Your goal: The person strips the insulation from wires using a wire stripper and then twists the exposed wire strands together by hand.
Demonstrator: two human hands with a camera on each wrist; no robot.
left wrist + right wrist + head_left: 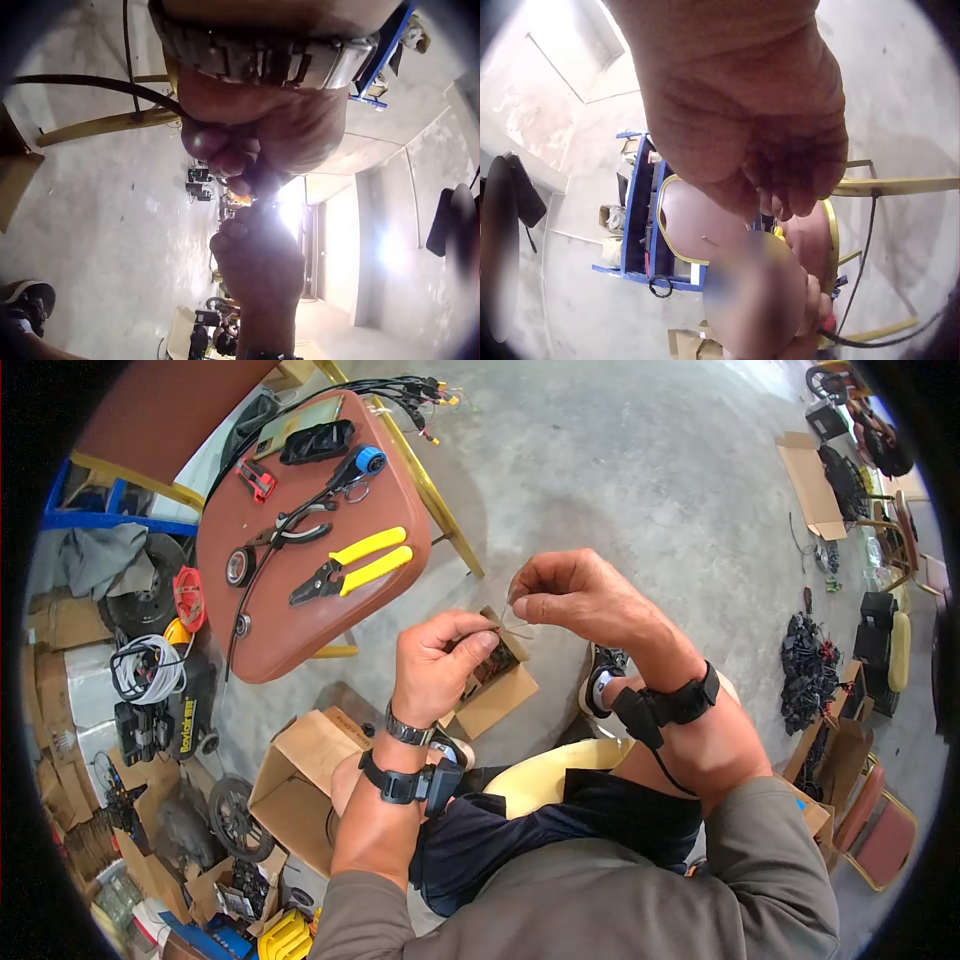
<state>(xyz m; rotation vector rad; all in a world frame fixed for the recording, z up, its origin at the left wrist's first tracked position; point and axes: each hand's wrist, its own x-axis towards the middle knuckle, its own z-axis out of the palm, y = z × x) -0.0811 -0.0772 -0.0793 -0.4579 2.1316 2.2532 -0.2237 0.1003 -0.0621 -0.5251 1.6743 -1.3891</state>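
Two hands meet above the person's lap, clear of the brown stool seat to the left. The left hand has its fingers curled, pinching a thin wire — the right hand pinches the same wire from the other side, fingertips almost touching the left's. Below them an open cardboard box sits on the concrete floor, which lies bare and wide beyond the hands. Yellow-handled pliers lie near the seat's right edge, black pliers nearer its middle — both well apart from the hands.
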